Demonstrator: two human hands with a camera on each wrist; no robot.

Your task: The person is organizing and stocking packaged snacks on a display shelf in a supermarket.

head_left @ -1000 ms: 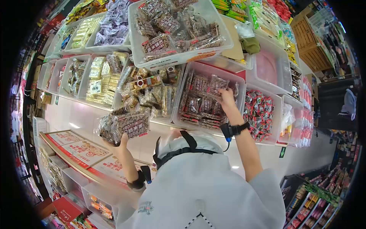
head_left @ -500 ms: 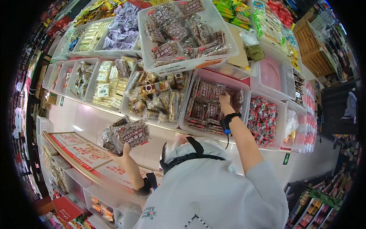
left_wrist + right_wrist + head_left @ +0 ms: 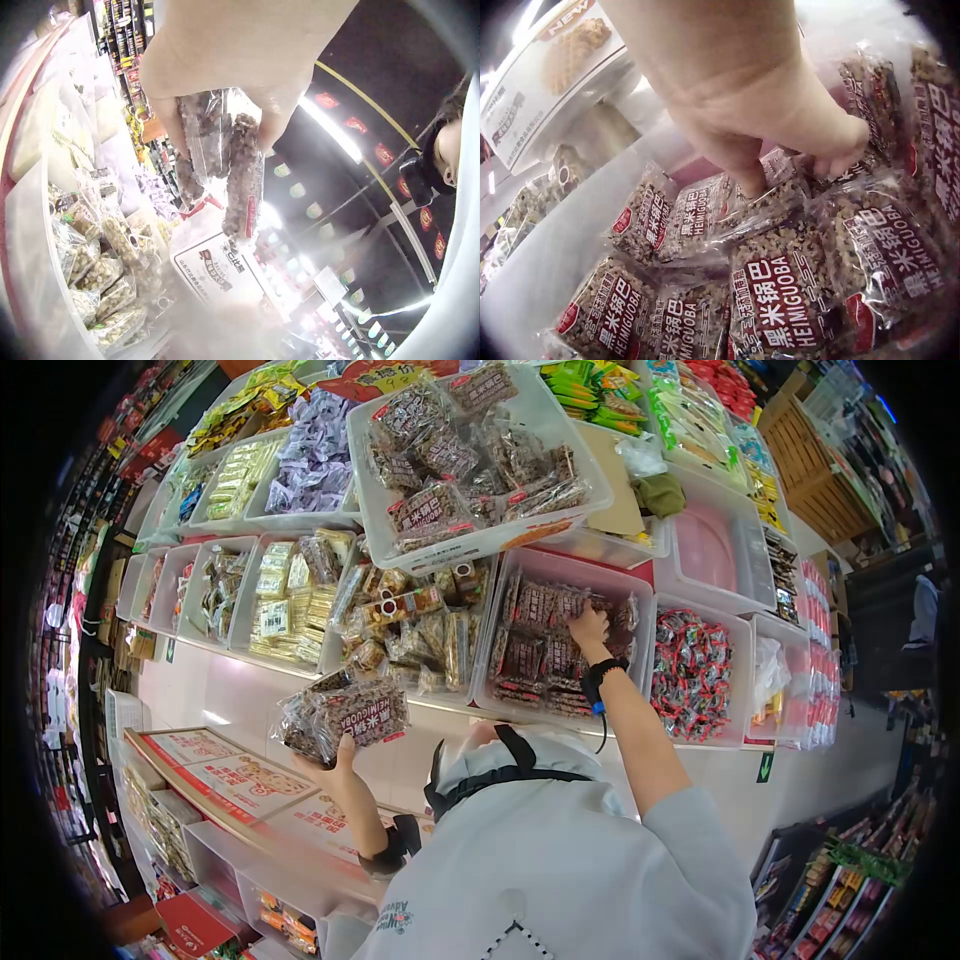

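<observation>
In the head view, my left hand [image 3: 338, 768] grips several clear-wrapped rice-cracker packets [image 3: 365, 710] above the floor. The left wrist view shows the packets [image 3: 244, 172] on edge between its thumb and fingers [image 3: 277, 112]. My right hand [image 3: 590, 628] is inside a clear bin [image 3: 643, 650] of the same brown packets [image 3: 525, 655]. Seen from the right wrist, its thumb and fingers [image 3: 840, 154] pinch a packet [image 3: 780, 169] in the back part of the bin; their tips are partly hidden. Rows of packets [image 3: 780, 300] lie flat nearer the camera.
A raised tub [image 3: 470, 545] of similar packets stands behind the bin. Bins of mixed snacks [image 3: 410, 635] and red-wrapped sweets [image 3: 690, 670] flank it. A low display with a wooden edge [image 3: 200, 785] is at the left, below the left hand.
My right hand has lowered its packet onto the others in the bin and moved slightly within it. My left hand still holds its packets, at much the same height.
</observation>
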